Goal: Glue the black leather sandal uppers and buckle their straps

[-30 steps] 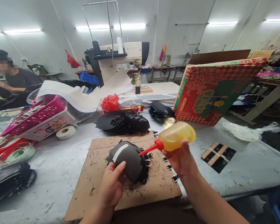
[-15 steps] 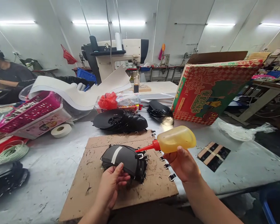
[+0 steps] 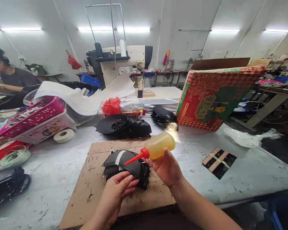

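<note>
A pile of black curved pieces [image 3: 127, 157], the top one crossed by a pale strip [image 3: 120, 157], lies on a brown cardboard sheet [image 3: 83, 195]. My left hand [image 3: 116, 195] pinches the front edge of the top piece between thumb and fingers; the fingertips below are partly covered. In my right hand [image 3: 167, 169] is a squeeze bottle [image 3: 160, 145] of yellow liquid, tilted with its red nozzle [image 3: 134, 158] pointing left and down. The nozzle tip is over the top piece near its front edge; whether it touches I cannot tell.
Black piece stacks [image 3: 123, 125] lie behind the cardboard, with another [image 3: 8, 183] at left. A tape roll [image 3: 63, 135] sits beside a pink basket [image 3: 36, 115]. A red carton [image 3: 216, 99] stands back right, near a plastic bag [image 3: 249, 137]. A sewing machine [image 3: 134, 57] and a co-worker [image 3: 16, 78] are beyond.
My right hand has brought the bottle left and nearer, its nozzle shifting from the buckle end of the pile to the top piece's front edge. My left hand keeps its pinch.
</note>
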The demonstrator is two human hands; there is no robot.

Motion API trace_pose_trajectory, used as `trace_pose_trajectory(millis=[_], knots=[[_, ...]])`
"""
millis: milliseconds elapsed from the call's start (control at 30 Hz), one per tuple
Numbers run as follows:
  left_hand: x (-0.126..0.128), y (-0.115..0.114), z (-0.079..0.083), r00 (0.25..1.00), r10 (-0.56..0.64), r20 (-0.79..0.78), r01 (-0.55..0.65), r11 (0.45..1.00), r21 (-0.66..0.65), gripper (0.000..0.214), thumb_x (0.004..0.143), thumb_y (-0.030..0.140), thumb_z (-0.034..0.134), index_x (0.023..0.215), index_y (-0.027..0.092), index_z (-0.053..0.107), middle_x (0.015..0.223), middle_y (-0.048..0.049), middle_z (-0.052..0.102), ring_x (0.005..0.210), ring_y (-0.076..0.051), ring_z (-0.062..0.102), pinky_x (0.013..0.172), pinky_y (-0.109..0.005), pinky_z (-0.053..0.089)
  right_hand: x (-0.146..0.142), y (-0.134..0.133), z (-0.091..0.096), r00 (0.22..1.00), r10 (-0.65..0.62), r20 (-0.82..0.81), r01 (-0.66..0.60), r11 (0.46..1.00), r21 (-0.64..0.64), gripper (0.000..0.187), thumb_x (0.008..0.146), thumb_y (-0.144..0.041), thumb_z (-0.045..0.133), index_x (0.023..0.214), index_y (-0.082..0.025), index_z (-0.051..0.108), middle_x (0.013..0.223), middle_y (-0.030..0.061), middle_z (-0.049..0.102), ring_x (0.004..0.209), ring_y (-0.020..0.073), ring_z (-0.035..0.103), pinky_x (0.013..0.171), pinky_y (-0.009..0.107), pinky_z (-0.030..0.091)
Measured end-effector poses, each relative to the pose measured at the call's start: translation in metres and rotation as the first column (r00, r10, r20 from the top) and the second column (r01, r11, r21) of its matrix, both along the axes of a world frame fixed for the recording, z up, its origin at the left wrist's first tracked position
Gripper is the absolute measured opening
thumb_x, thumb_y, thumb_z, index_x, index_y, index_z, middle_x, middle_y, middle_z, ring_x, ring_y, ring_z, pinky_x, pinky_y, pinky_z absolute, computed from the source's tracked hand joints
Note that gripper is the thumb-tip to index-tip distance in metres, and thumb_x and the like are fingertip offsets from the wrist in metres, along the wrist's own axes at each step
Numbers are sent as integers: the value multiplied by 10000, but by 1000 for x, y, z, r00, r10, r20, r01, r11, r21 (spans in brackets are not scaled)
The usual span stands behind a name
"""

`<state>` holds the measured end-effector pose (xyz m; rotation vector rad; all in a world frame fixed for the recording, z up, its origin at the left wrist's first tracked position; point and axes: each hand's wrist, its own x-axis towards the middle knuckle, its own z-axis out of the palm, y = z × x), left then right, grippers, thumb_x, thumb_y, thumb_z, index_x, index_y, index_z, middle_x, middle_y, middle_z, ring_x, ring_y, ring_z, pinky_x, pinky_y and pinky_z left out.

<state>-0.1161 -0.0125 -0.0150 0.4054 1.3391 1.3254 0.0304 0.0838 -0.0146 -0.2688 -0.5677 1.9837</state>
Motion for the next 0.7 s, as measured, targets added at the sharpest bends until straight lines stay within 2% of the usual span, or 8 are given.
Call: trace_pose_trajectory(millis=[67,200,300,367,433,500,600,700], knots=[[-3,5,8,1000,-17,0,17,1000,1,279,616,252,765,851,146,658,795,-60,703,749,-174,673,602,-209,512,-7,-2,-5,995,102,-23,-102,994,-31,461,655,-401,744,1055,-241,579,1000,51,668,954,246,596,859,490,461],[-5,17,23,991,-34,-132,26,998,-60,186,643,287,714,689,135,615,641,-37,664,617,-176,666,474,-198,465,-10,-5,-14,986,157,-54,-160,985,-62,456,680,-358,737,1088,-255,561,990,42,671,894,208,614,868,472,457],[-3,20,22,976,-38,-217,32,999,-30,177,618,266,714,655,122,618,594,-44,659,520,-149,624,431,-187,425,-8,-6,-11,985,155,-71,-159,986,-53,452,670,-358,746,1075,-252,574,983,44,673,894,201,617,828,408,489],[0,17,16,972,29,-233,-12,997,76,196,591,268,732,692,123,646,641,-49,683,566,-150,623,502,-203,461,-5,-7,-5,985,154,-82,-156,988,-18,420,671,-358,745,1047,-249,593,992,45,670,908,199,616,774,354,512],[2,11,7,978,137,-158,-100,969,225,274,522,276,776,733,140,667,722,-50,708,696,-190,643,639,-241,498,-4,-11,2,979,176,-101,-174,984,31,354,689,-365,731,1002,-244,619,993,47,672,913,198,618,754,328,517],[1,8,1,989,149,19,-148,941,304,393,419,278,821,764,152,680,780,-63,718,832,-261,642,732,-294,502,-5,-15,6,970,212,-119,-202,975,88,300,707,-387,712,957,-237,640,957,46,680,891,205,626,758,333,517],[-1,6,2,979,62,195,-112,959,258,396,451,377,804,748,138,698,755,-112,716,897,-344,631,753,-377,512,-6,-22,5,965,245,-89,-230,961,152,294,700,-418,708,920,-230,657,889,46,683,830,216,632,706,324,526],[-5,3,12,974,105,202,-145,970,194,305,578,421,744,702,145,703,697,-116,711,880,-350,641,755,-408,521,-1,-23,3,978,203,-44,-189,958,214,270,681,-420,724,868,-233,673,828,42,680,719,186,628,559,248,514]])
